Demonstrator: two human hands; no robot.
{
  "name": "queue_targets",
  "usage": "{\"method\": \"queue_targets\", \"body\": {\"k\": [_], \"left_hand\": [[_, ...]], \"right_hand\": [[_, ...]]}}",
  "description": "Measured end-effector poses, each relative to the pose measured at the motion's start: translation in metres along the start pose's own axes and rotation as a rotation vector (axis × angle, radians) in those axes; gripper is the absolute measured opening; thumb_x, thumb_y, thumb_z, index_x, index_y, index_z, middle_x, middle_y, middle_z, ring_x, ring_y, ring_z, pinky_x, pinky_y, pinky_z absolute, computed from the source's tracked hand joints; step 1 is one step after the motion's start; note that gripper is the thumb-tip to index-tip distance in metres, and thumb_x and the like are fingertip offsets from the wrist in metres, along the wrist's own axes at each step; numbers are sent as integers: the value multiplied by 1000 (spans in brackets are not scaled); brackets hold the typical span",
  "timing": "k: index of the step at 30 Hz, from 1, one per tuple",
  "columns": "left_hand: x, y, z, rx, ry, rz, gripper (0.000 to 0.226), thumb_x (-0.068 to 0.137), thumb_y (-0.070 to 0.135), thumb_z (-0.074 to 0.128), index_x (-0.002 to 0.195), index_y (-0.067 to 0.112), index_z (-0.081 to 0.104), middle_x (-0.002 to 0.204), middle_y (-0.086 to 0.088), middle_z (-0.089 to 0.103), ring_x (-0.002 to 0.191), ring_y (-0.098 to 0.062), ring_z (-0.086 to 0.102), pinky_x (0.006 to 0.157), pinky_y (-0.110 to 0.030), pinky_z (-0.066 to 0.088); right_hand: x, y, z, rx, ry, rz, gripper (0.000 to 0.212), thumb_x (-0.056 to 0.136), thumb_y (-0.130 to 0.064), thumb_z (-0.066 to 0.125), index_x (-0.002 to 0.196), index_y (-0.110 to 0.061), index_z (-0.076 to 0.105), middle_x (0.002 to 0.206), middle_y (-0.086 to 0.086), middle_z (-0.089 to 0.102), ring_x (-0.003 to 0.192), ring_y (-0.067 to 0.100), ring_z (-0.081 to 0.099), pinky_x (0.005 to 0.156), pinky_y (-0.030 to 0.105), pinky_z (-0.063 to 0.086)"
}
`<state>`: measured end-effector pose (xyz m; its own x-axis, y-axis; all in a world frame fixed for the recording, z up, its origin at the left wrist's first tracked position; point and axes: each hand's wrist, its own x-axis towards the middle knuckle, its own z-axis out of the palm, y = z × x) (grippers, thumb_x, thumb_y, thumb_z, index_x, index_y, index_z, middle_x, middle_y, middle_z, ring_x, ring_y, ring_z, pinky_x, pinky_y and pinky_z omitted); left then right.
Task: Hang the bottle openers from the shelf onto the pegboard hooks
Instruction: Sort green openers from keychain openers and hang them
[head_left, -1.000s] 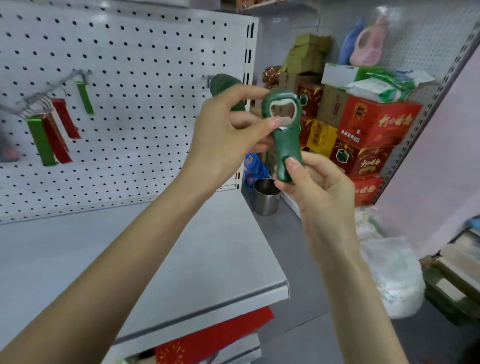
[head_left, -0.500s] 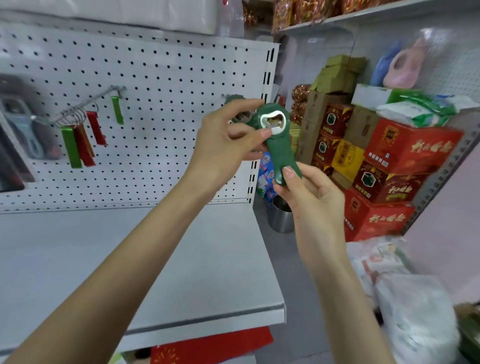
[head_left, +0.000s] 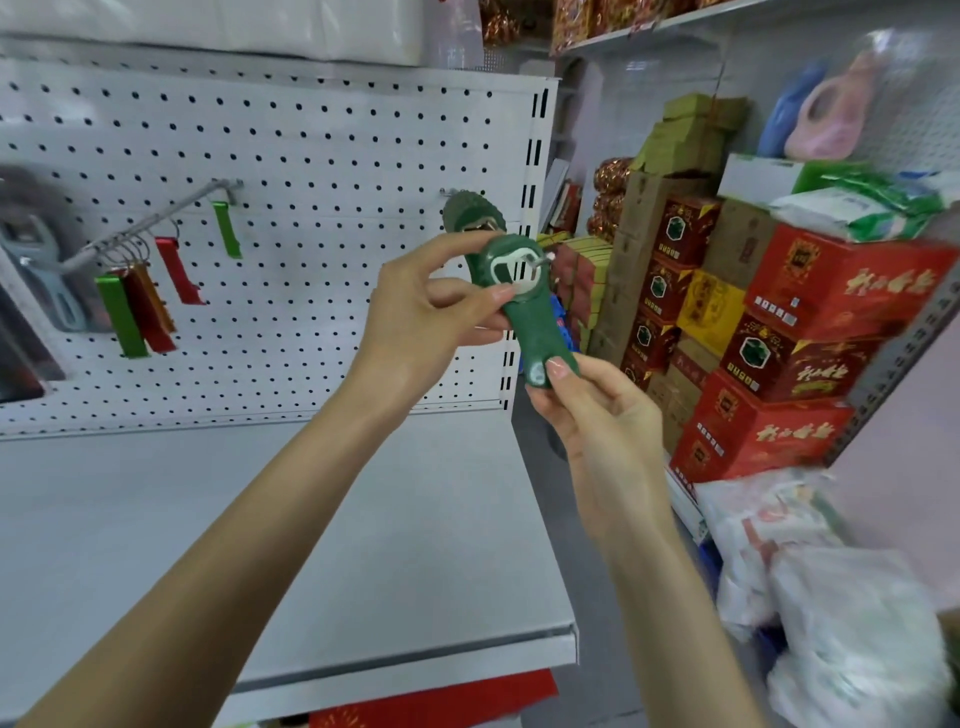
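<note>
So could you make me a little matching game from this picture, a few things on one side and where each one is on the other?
Things:
1. dark green bottle opener
2. light green flat opener
3. second dark green opener
4. red boxes

Places:
A. stacked on the right of the aisle
B. held between the left hand and right hand
C. alone, far back on the long left hook
D. already on the right pegboard hook, behind the hands

Pairs: 1-B, 2-C, 3-D, 4-A
</note>
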<state>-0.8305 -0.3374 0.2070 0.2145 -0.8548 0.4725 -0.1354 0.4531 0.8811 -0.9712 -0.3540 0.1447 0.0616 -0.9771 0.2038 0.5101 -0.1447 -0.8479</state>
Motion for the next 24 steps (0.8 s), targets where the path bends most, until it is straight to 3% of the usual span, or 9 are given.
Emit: {"method": "queue_targets", "body": {"k": [18,24], "left_hand": [[43,-26,-5,50,158,-54,28,85,11,69,104,13,50,77,-12,73,69,-18,72,62,-25,58],[56,-34,-5,31,195,-57,27,84,15,71,99,12,49,78,-14,72,71,-20,72,61,-25,58]], "right_hand": [[61,21,22,12,54,101,22,87,-2,66,106,9,64,86,6,74,72,12,70,72,21,55],[74,25,28,3,66,110,15,87,-2,66,100,4,66,73,-4,74,71,10,70,70,19,55]]}}
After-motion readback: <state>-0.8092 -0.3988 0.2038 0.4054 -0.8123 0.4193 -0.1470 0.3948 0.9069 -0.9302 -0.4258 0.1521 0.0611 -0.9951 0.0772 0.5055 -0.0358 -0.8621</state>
